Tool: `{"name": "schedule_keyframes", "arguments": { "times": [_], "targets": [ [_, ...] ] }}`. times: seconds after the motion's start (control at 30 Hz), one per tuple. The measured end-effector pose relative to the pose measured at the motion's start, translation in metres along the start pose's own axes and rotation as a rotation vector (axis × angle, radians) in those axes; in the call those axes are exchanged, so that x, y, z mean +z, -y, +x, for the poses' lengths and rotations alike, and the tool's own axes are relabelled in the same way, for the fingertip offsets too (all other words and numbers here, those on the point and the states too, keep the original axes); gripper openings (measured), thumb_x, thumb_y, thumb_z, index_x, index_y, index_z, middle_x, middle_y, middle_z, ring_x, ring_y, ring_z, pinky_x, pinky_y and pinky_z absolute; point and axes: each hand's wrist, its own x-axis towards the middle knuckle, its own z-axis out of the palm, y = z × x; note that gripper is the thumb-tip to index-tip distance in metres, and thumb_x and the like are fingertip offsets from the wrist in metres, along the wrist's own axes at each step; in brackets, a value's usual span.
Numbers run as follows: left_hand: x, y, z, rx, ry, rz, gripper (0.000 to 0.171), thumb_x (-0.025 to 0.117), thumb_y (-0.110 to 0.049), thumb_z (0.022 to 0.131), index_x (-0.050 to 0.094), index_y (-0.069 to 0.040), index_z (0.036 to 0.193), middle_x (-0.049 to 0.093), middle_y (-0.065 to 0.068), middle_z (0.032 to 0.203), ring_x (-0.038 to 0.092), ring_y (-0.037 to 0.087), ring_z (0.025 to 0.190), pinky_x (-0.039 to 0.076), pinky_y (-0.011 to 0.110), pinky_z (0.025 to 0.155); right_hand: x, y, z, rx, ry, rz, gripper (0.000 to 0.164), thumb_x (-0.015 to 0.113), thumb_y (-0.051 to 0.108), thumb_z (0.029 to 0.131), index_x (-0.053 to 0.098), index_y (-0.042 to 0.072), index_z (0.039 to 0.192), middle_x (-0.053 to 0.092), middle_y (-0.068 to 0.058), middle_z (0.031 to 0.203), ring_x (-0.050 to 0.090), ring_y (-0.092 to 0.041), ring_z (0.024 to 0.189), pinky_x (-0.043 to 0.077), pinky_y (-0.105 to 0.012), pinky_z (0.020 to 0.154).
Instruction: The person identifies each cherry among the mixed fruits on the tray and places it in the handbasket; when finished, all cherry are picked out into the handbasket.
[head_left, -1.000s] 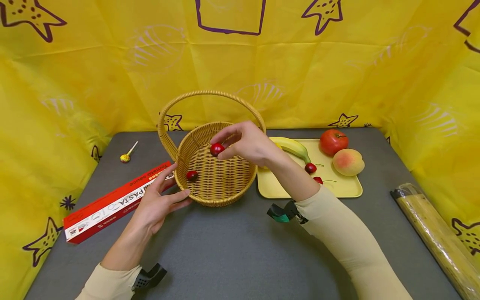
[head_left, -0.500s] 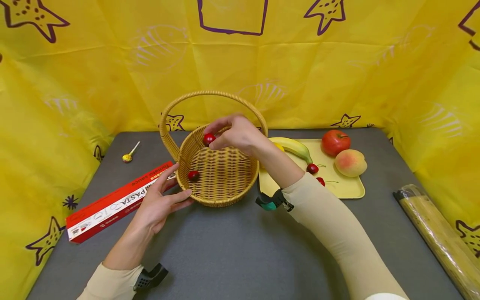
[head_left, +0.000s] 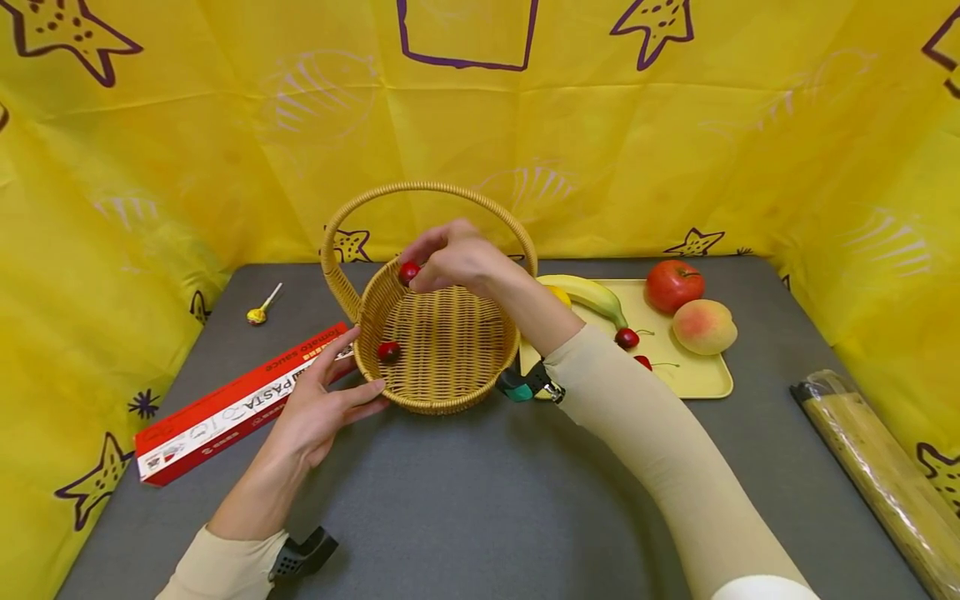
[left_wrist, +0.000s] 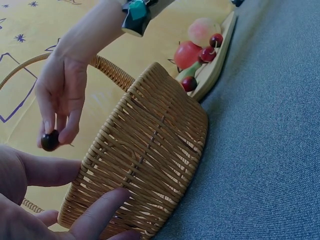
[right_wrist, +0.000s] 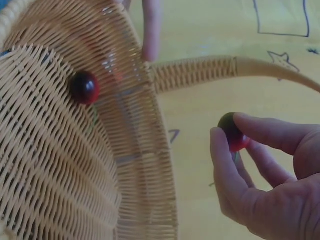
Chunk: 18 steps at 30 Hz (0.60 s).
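Note:
A wicker basket (head_left: pixel 450 350) with a tall arched handle stands mid-table. My right hand (head_left: pixel 459 257) pinches a dark red cherry (head_left: pixel 408 273) between thumb and fingertips, over the basket's far left side in the head view. The right wrist view shows this cherry's thin stem below the fingers. Another cherry (head_left: pixel 388 352) lies inside the basket, by the left wall. My left hand (head_left: pixel 315 412) touches the basket's near left side with spread, fairly straight fingers. In the left wrist view, one finger (left_wrist: pixel 102 212) lies along the outer weave and another reaches the rim.
Right of the basket, a pale yellow tray (head_left: pixel 697 385) bears a banana (head_left: pixel 600 298), a tomato (head_left: pixel 675 287), a peach (head_left: pixel 705 327) and two cherries. A red pasta box (head_left: pixel 240 408) and a lollipop (head_left: pixel 258 312) lie left. A clear-wrapped long pack (head_left: pixel 862 467) lies far right.
My right hand has carried its cherry left and toward the basket's far side. The left hand stays at the rim, and the cherry in the basket has not moved.

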Motion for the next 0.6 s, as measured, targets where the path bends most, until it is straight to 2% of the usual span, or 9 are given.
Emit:
{"name": "schedule_keyframes", "arguments": {
  "times": [0.2, 0.6],
  "targets": [
    [0.000, 0.000, -0.001, 0.003, 0.000, -0.004, 0.086, 0.069, 0.004, 0.084, 0.025, -0.026, 0.152, 0.029, 0.023, 0.144, 0.060, 0.039, 0.109, 0.055, 0.048, 0.084, 0.004, -0.003, 0.016, 0.036, 0.006, -0.026, 0.041, 0.073, -0.017, 0.068, 0.069, -0.003, 0.107, 0.065, -0.015, 0.101, 0.066, -0.025, 0.086, 0.059, -0.039, 0.079],
    [-0.001, 0.000, -0.002, 0.006, -0.003, -0.005, 0.087, 0.071, 0.003, 0.083, 0.026, -0.025, 0.152, 0.030, 0.023, 0.144, 0.060, 0.040, 0.109, 0.054, 0.050, 0.084, 0.015, -0.018, 0.043, 0.117, 0.048, 0.006, 0.040, 0.070, -0.020, 0.070, 0.067, -0.009, 0.108, 0.062, -0.014, 0.103, 0.064, -0.023, 0.076, 0.057, -0.044, 0.084]
  ]
}}
